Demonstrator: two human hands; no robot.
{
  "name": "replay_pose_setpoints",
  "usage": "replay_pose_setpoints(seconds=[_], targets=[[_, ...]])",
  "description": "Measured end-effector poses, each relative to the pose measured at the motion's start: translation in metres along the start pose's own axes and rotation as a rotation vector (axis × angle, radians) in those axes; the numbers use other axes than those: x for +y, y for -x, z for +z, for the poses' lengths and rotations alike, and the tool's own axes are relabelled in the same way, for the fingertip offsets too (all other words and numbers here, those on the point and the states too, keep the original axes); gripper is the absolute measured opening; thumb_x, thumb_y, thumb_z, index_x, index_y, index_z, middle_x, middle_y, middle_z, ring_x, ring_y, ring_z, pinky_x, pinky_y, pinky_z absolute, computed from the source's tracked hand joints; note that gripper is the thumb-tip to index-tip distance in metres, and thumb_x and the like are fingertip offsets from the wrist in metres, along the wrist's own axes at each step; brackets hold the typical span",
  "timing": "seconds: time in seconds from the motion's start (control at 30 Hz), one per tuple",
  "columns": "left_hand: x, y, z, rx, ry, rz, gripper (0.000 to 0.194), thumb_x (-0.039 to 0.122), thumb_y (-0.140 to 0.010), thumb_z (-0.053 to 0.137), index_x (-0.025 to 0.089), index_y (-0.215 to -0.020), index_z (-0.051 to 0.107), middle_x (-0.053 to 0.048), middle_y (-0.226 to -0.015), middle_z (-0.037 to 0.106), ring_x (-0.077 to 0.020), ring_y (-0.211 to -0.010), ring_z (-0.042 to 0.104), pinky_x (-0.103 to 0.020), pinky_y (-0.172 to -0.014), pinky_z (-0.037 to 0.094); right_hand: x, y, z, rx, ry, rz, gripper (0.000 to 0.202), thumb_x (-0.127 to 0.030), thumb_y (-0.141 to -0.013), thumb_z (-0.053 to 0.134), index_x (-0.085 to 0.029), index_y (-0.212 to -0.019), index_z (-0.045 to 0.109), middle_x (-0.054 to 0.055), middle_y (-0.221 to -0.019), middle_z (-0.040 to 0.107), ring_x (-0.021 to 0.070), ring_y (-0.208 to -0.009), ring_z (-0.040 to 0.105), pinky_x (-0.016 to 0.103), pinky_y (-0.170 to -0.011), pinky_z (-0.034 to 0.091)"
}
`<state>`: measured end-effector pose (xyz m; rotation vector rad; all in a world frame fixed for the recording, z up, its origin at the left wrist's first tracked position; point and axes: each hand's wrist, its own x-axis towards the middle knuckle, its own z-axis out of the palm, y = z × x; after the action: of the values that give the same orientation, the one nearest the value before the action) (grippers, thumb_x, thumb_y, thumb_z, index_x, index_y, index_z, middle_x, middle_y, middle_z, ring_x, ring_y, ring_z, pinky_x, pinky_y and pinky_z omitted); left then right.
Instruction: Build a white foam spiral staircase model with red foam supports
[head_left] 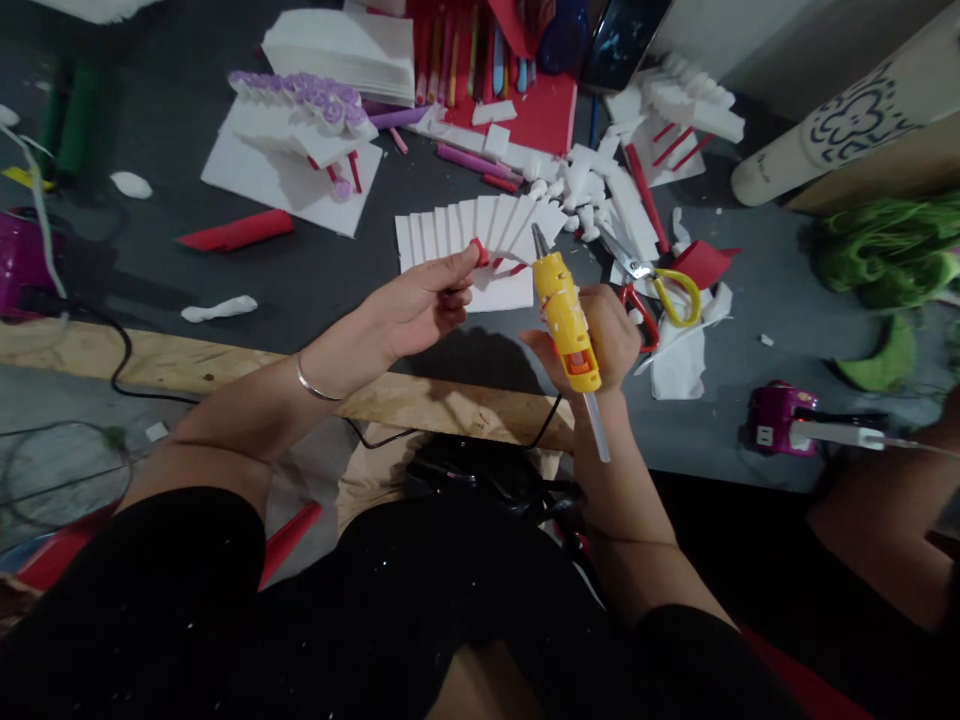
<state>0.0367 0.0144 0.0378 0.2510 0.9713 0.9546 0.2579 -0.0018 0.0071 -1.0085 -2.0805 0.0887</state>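
My right hand (611,335) is closed round the handle of a yellow hot glue gun (566,315), its nozzle pointing away from me and a clear glue stick (598,428) poking out of its back. Between the thumb and fingers of my left hand (420,308) is a small red piece (480,252), perhaps rolled paper; its exact kind is too small to make out. Just beyond both hands stands a white pleated model (457,228) on a white base (501,293), with red sticks (510,270) under it. The nozzle tip is near its right end.
A purple-topped white model (300,110) stands at the left back. Yellow-handled scissors (652,275) and white scraps (585,180) lie right of the pleated model. A purple power adapter (781,420), green yarn (885,240) and a white bottle (832,125) are farther right. Another person's arm (892,490) shows at right.
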Motion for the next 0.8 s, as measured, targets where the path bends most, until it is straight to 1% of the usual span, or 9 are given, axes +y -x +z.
replay_pose_setpoints(seconds=[0.13,0.23,0.37,0.43,0.5,0.57,0.63,0.7,0.8], targets=[[0.004,-0.005,0.000,0.031,-0.016,0.047,0.030,0.038,-0.091,0.084,0.018,-0.083,0.064,0.006,-0.061,0.044,-0.0022,-0.046,0.042,-0.014,-0.043,0.036,-0.005,0.009,-0.003,0.065,0.085,-0.002,0.040,-0.063,-0.098,0.060,-0.025,-0.085,0.060,0.005,-0.075,0.070,0.0210,-0.071,0.069,0.036,-0.065,0.055],[0.008,-0.013,-0.005,0.066,-0.036,0.126,0.029,0.042,-0.094,0.080,0.019,-0.087,0.064,0.008,-0.060,0.040,-0.0020,-0.043,0.036,-0.015,-0.041,0.032,-0.011,0.018,-0.011,0.097,0.103,-0.053,0.035,-0.056,-0.099,0.064,-0.025,-0.085,0.059,0.004,-0.075,0.072,0.0175,-0.066,0.069,0.031,-0.058,0.054],[0.010,-0.021,-0.011,0.148,-0.109,0.246,0.020,0.030,-0.098,0.075,0.019,-0.084,0.065,0.006,-0.062,0.048,-0.0034,-0.046,0.039,-0.016,-0.043,0.032,-0.009,0.032,-0.029,0.123,0.097,-0.055,0.029,-0.050,-0.097,0.069,-0.024,-0.088,0.061,0.003,-0.079,0.073,0.0172,-0.067,0.069,0.031,-0.059,0.052],[0.009,-0.025,-0.012,0.194,-0.165,0.329,0.020,0.022,-0.094,0.077,0.020,-0.078,0.064,0.004,-0.066,0.054,-0.0046,-0.051,0.043,-0.017,-0.047,0.034,-0.002,0.037,-0.036,0.063,0.152,0.008,0.031,-0.054,-0.097,0.068,-0.024,-0.090,0.062,0.004,-0.081,0.072,0.0183,-0.069,0.068,0.032,-0.062,0.052],[0.007,-0.027,-0.013,0.232,-0.237,0.442,0.024,0.015,-0.087,0.081,0.020,-0.073,0.063,0.003,-0.070,0.059,-0.0062,-0.059,0.049,-0.017,-0.052,0.036,0.008,0.042,-0.040,-0.063,0.230,0.102,0.033,-0.057,-0.097,0.065,-0.025,-0.091,0.061,0.004,-0.083,0.071,0.0198,-0.073,0.066,0.033,-0.065,0.051],[0.004,-0.027,-0.014,0.263,-0.330,0.560,0.025,0.009,-0.081,0.084,0.020,-0.070,0.064,0.003,-0.075,0.063,-0.0085,-0.070,0.055,-0.018,-0.059,0.040,0.020,0.046,-0.040,-0.169,0.297,0.188,0.037,-0.061,-0.097,0.062,-0.025,-0.089,0.059,0.005,-0.082,0.067,0.0222,-0.076,0.064,0.035,-0.066,0.050],[0.002,-0.026,-0.015,0.279,-0.434,0.631,0.026,0.007,-0.076,0.087,0.022,-0.070,0.066,0.002,-0.078,0.064,-0.0117,-0.080,0.058,-0.020,-0.063,0.042,0.032,0.049,-0.036,-0.219,0.324,0.246,0.042,-0.066,-0.094,0.062,-0.025,-0.087,0.056,0.006,-0.082,0.064,0.0250,-0.078,0.061,0.037,-0.068,0.048],[0.001,-0.024,-0.016,0.262,-0.518,0.639,0.028,0.007,-0.073,0.090,0.025,-0.070,0.068,0.001,-0.080,0.062,-0.0150,-0.085,0.059,-0.023,-0.066,0.044,0.044,0.052,-0.031,-0.248,0.318,0.289,0.044,-0.068,-0.091,0.065,-0.025,-0.088,0.055,0.007,-0.085,0.062,0.0273,-0.081,0.059,0.039,-0.071,0.049],[-0.001,-0.024,-0.019,0.168,-0.559,0.532,0.026,0.013,-0.075,0.091,0.028,-0.070,0.070,0.000,-0.075,0.056,-0.0179,-0.084,0.058,-0.027,-0.069,0.045,0.057,0.054,-0.024,-0.279,0.299,0.333,0.040,-0.060,-0.087,0.072,-0.023,-0.093,0.057,0.010,-0.090,0.062,0.0293,-0.085,0.059,0.043,-0.075,0.052]])
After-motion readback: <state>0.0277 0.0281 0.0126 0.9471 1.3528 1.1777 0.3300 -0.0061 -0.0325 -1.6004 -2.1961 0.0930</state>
